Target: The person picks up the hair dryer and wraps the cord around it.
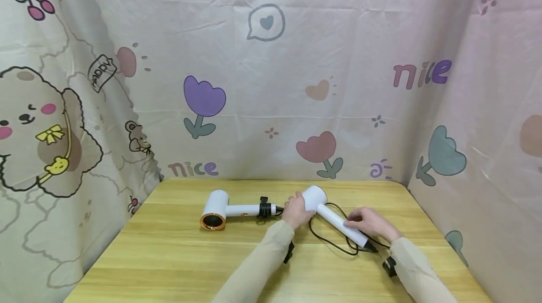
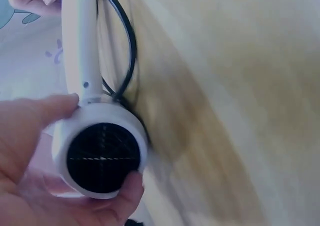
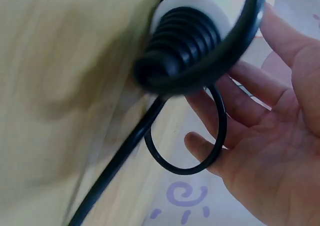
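A white hair dryer (image 1: 338, 219) is held by both hands over the right half of the table. My left hand (image 1: 298, 211) grips its round head, thumb on one side and fingers on the other; the left wrist view shows the dark end grille (image 2: 103, 158) between them. Around the handle, close to its lower end, curl the fingers of my right hand (image 1: 372, 224). From the ribbed black sleeve (image 3: 182, 43) at the handle's end runs a loose black cord (image 1: 330, 243), looping beside the handle and across part of the right wrist view.
Left of my hands, a second white hair dryer (image 1: 218, 202) with a copper-coloured rim lies on the wooden table (image 1: 169, 256). Its black cord (image 1: 264, 210) is wound in a bundle by the handle's end. A printed curtain (image 1: 271, 67) hangs behind and at both sides.
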Demonstrator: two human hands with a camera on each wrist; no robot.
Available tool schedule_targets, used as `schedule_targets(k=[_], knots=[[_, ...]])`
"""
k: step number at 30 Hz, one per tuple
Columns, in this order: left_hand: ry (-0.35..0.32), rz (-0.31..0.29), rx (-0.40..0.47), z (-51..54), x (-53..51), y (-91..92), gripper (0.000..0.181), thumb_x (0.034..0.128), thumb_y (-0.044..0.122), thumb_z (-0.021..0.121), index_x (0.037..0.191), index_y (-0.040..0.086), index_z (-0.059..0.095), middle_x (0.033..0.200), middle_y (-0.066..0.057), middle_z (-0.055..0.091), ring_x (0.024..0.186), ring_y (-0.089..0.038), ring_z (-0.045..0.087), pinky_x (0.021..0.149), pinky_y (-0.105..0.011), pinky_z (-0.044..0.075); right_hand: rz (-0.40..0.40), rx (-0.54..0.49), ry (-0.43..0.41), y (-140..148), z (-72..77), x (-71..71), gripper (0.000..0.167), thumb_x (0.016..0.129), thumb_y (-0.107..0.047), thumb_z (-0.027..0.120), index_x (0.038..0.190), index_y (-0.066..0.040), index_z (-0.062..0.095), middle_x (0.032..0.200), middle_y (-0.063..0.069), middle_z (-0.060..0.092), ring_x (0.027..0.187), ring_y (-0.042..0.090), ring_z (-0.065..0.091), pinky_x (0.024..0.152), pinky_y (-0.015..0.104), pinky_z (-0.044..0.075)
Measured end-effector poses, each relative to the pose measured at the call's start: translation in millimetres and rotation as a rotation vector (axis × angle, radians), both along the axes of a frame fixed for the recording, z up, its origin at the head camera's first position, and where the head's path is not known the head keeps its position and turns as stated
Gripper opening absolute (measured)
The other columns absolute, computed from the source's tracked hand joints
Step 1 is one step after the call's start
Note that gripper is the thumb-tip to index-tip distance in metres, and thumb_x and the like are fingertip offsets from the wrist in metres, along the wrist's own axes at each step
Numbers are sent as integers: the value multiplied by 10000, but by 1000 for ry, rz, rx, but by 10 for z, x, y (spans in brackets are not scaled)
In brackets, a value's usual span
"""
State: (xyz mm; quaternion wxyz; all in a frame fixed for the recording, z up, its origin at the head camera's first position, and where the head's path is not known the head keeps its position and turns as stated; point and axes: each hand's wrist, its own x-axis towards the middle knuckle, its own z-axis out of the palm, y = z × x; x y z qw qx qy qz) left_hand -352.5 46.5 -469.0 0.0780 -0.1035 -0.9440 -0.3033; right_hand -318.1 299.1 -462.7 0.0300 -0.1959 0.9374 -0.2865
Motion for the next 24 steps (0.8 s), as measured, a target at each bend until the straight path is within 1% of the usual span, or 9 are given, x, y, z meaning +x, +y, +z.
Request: schedule_targets(k=[2,4,6,9,14,16,21,22,24], knots=[[-15,14,14,-21,22,5,673,725,290,828,1198,-72,514,968,-213,571,815,-333,597,702,-445,566,27,-3,-13,4,3,5,291,891,-316,708,990,-43,730,903,24,720,763,79,601,678,247,521],[-34,25,55,-38,49,8,644,678,267,841,1135,-64,531,927,-185,552,771,-295,572,667,-414,557,43,-5,-34,13,1,21,288,886,-313,713,985,-44,732,891,15,719,741,66,588,658,231,510],[-44,34,122,-44,79,14,635,634,246,864,1086,-56,538,892,-164,555,741,-265,563,632,-377,550,50,1,-47,28,-16,41,284,887,-308,712,984,-42,733,875,8,717,718,59,580,641,223,502],[-35,43,203,-45,129,29,616,605,239,885,1042,-33,547,845,-133,590,714,-229,569,592,-321,524,66,2,-62,48,-35,78,265,890,-313,709,955,-58,735,829,-23,699,677,39,552,607,209,478],[35,57,289,14,179,3,567,628,252,898,1021,-17,592,828,-108,646,688,-193,596,546,-275,500,113,-22,-84,31,-41,95,217,867,-317,732,878,-100,732,741,-66,653,624,15,512,562,194,449],[73,67,325,48,171,-35,553,643,255,896,1032,-15,608,843,-110,661,690,-190,602,541,-274,497,112,-24,-86,8,-31,95,211,859,-306,741,905,-101,735,749,-67,652,636,23,518,566,195,451],[162,124,404,124,148,-183,537,668,267,869,1080,25,622,867,-83,671,715,-178,598,572,-272,488,20,-18,-82,-71,13,90,301,857,-343,743,1032,-102,706,786,-51,631,653,74,516,554,224,439],[185,139,412,139,145,-216,543,668,271,864,1092,34,622,873,-80,671,725,-181,601,585,-278,492,6,-26,-68,-90,24,84,320,863,-349,735,1062,-100,699,791,-46,627,646,78,513,548,228,438],[218,161,445,179,142,-286,573,666,266,861,1126,43,603,909,-90,671,762,-198,611,622,-299,501,-10,-44,-25,-137,54,71,307,880,-361,716,1050,-107,688,774,-38,615,628,73,502,541,227,433]])
